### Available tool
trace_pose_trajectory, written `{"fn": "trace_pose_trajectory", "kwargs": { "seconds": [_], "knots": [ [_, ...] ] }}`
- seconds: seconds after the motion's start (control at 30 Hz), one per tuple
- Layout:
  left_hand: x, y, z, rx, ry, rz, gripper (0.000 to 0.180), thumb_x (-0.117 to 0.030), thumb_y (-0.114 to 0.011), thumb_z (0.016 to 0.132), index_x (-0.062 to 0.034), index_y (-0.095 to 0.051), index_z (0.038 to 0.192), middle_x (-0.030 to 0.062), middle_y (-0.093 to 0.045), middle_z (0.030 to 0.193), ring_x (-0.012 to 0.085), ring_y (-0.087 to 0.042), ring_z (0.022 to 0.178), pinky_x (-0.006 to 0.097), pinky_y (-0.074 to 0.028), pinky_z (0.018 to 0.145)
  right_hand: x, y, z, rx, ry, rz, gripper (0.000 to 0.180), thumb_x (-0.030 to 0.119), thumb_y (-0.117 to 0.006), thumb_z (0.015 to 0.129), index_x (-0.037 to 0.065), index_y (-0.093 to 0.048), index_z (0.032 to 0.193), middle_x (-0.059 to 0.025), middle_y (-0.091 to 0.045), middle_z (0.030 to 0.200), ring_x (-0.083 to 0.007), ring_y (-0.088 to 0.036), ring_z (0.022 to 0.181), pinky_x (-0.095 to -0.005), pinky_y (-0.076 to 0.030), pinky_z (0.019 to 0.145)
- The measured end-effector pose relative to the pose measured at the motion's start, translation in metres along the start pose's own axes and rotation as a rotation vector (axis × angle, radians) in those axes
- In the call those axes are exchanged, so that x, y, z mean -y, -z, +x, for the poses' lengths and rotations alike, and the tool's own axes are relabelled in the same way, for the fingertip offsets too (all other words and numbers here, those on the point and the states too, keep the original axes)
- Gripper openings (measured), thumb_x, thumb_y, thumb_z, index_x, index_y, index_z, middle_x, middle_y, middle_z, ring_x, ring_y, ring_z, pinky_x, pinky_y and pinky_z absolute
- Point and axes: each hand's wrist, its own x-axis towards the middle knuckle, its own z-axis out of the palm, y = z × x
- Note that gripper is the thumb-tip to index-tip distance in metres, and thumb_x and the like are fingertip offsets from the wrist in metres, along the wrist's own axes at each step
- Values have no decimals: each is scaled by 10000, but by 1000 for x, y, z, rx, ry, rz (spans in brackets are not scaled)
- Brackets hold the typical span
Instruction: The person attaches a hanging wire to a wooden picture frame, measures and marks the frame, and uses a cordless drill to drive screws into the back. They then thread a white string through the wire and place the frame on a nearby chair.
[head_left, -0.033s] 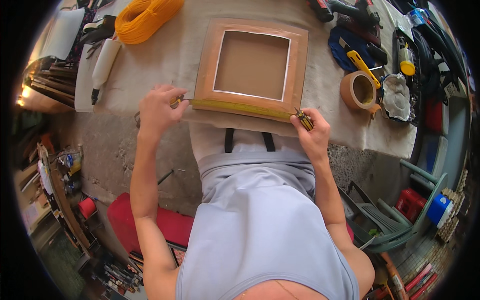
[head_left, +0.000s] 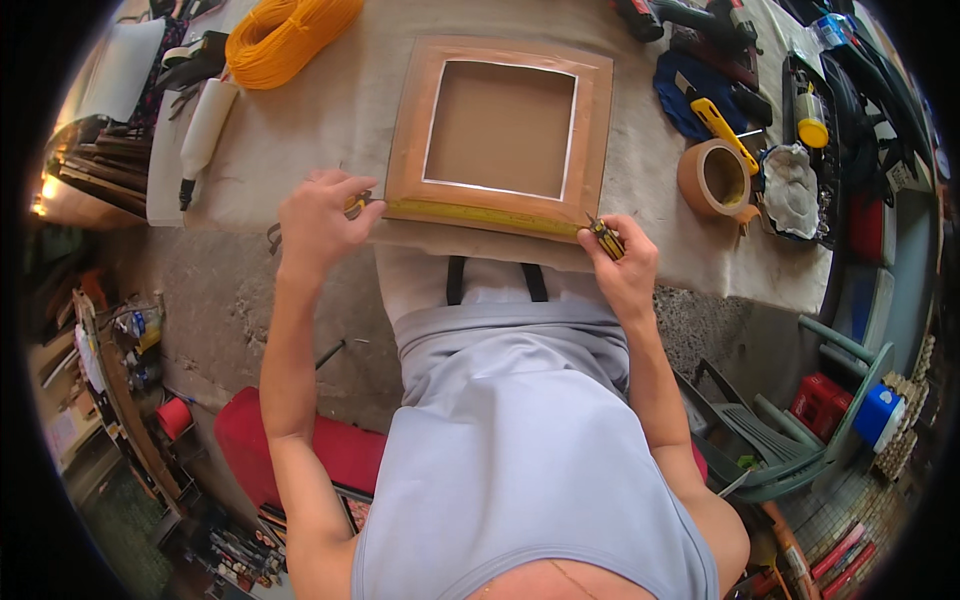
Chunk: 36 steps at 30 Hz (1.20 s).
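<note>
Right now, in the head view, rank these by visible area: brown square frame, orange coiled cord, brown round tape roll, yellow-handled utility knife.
Largest to smallest:
Brown square frame
Orange coiled cord, cut off at the top edge
Brown round tape roll
Yellow-handled utility knife

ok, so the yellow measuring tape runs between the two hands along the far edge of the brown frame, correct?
Not the far edge: the head view shows the yellow measuring tape along the near edge of the brown frame, the side closest to the person's body. It does run between the left hand and right hand.
</note>
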Motion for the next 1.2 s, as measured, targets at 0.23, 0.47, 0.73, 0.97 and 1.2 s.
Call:
{"fn": "trace_pose_trajectory", "kwargs": {
  "seconds": [0.23, 0.47, 0.73, 0.97, 1.2],
  "knots": [
    [-69, -12, 12, 18, -104, 124, 277, -303, -716, 762, -192, -625, 998, 23, -620, 844, 233, -634, 822, 383, -510, 618, -2, -3, 5, -16, -1, -10, 221, 126, -769, 769, 10, -633, 899, -120, -645, 795, -255, -634, 699, -336, -486, 635],
    [-74, -26, 14, 35, -174, 212, 113, -224, -654, 828, -175, -622, 925, 15, -615, 859, 215, -643, 813, 365, -510, 612, 0, -5, 4, -35, 54, -55, 202, 123, -762, 774, 27, -634, 897, -111, -637, 810, -277, -628, 698, -353, -482, 628],
    [-74, -26, 15, 92, -183, 179, 58, -178, -655, 819, -130, -640, 848, 12, -630, 906, 211, -642, 845, 369, -504, 656, 3, -5, 2, -57, 63, -29, 192, 121, -757, 781, 37, -632, 901, -110, -629, 806, -283, -623, 690, -355, -474, 611],
    [-73, -35, 11, -130, -300, 52, 104, -154, -699, 779, -118, -625, 843, 16, -620, 925, 212, -630, 883, 363, -493, 702, 5, -8, 2, -73, 18, -21, 198, 108, -758, 778, 42, -642, 925, -113, -652, 821, -268, -646, 703, -342, -488, 624],
    [-79, -32, 17, -8, -293, 102, 139, -170, -710, 768, -116, -605, 842, 11, -583, 866, 202, -620, 822, 350, -506, 679, 1, -8, 2, -92, 39, -25, 204, 109, -766, 774, 30, -654, 925, -117, -666, 836, -262, -660, 725, -332, -504, 648]
  ]
}}
